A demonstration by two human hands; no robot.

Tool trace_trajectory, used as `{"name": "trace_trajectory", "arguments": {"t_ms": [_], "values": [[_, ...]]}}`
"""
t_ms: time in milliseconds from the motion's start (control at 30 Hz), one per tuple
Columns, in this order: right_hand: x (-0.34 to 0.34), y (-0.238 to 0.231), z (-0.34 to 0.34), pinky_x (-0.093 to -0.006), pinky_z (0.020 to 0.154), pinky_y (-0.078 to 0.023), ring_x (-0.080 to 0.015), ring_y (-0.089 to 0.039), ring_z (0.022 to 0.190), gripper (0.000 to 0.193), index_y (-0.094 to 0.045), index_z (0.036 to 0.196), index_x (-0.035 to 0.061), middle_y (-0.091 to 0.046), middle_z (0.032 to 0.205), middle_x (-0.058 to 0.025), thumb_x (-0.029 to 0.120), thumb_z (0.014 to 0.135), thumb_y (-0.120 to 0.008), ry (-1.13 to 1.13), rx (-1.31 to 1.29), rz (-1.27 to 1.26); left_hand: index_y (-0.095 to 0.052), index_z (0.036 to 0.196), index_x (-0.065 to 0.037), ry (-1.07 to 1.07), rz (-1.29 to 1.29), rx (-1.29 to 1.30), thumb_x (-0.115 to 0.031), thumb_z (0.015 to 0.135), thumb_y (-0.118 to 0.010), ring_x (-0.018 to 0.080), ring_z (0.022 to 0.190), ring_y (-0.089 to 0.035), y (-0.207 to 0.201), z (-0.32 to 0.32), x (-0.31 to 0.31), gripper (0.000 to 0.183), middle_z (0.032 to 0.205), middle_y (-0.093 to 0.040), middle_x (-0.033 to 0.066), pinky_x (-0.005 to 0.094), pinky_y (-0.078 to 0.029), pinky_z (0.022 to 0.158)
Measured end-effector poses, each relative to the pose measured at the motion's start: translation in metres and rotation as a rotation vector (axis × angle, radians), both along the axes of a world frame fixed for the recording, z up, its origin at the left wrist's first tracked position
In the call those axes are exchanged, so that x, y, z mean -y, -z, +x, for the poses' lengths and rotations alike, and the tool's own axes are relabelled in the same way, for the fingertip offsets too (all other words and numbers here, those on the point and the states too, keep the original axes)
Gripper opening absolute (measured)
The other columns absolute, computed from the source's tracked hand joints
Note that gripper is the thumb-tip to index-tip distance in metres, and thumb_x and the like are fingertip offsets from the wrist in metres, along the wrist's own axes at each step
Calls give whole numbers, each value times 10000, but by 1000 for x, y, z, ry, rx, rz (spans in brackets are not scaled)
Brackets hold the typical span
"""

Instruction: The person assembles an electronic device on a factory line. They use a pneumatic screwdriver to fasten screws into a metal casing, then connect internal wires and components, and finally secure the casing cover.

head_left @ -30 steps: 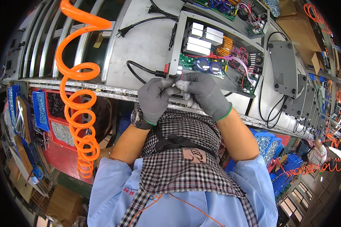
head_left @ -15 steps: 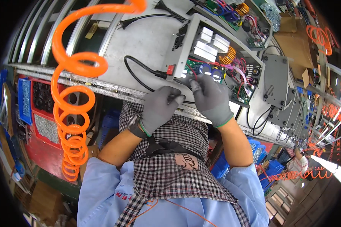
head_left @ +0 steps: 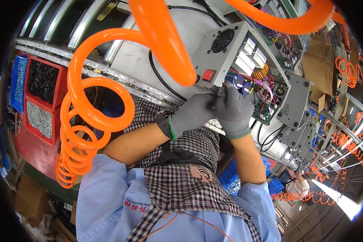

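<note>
My left hand [head_left: 195, 113] and my right hand [head_left: 234, 113], both in grey gloves, meet at the near corner of an open grey metal case [head_left: 205, 52]. Their fingers are bent and pressed together. Whatever they pinch is hidden by the gloves. The case's end panel carries a black fan [head_left: 223, 40] and a red rocker switch [head_left: 208, 75]. Inside are white heat sinks [head_left: 246, 60], a copper-wound coil [head_left: 260, 71], blue capacitors [head_left: 243, 84] and coloured wires. A black cord [head_left: 159, 76] runs across the bench toward my left hand.
An orange coiled hose [head_left: 127, 109] hangs close in front, covering part of the bench and case. Red bins [head_left: 40, 117] of small parts stand at left beside metal rollers [head_left: 84, 24]. Another open case [head_left: 288, 56] stands behind; closed grey cases [head_left: 292, 97] line the right.
My left hand has moved right, up against my right hand. The case sits farther right in view, with its fan panel showing more fully. The orange hose has swung in front of the bench.
</note>
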State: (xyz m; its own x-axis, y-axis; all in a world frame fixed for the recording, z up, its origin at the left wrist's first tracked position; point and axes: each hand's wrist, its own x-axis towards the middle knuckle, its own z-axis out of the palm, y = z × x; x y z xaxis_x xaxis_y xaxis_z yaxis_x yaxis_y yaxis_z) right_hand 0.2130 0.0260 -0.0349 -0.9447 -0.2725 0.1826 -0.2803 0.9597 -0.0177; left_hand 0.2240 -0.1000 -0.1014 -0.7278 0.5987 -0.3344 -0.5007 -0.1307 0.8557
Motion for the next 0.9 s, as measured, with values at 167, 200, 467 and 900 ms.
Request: {"name": "trace_trajectory", "arguments": {"t_ms": [167,200,467,900], "values": [[6,-28,-10,-371,481,-475,-257,-619,541,99,-639,877,106,-625,636,-87,156,792,-648,8,195,203,-617,1020,46,78,-110,-2,-111,870,-640,146,855,-651,-11,-9,6,219,907,-686,96,282,-513,787],[8,-33,-16,-378,484,-478,-264,-622,545,84,-631,849,106,-629,641,-93,162,787,-643,13,240,268,-619,1016,52,40,-47,36,-132,876,-640,143,840,-645,-11,-7,5,232,894,-682,96,282,-511,778],[14,-53,-57,-396,538,-531,-290,-681,649,115,-646,810,69,-662,678,-122,164,750,-622,-128,582,404,-631,978,41,-111,136,290,-133,900,-612,115,762,-618,-7,-1,3,192,848,-663,81,257,-502,709],[-32,19,20,-334,667,-467,-192,-578,840,395,-656,1129,216,-596,993,-29,143,743,-613,-305,-37,26,-595,898,40,-132,-161,-72,-99,893,-520,135,711,-574,-24,16,80,158,779,-628,80,275,-478,680]]}}
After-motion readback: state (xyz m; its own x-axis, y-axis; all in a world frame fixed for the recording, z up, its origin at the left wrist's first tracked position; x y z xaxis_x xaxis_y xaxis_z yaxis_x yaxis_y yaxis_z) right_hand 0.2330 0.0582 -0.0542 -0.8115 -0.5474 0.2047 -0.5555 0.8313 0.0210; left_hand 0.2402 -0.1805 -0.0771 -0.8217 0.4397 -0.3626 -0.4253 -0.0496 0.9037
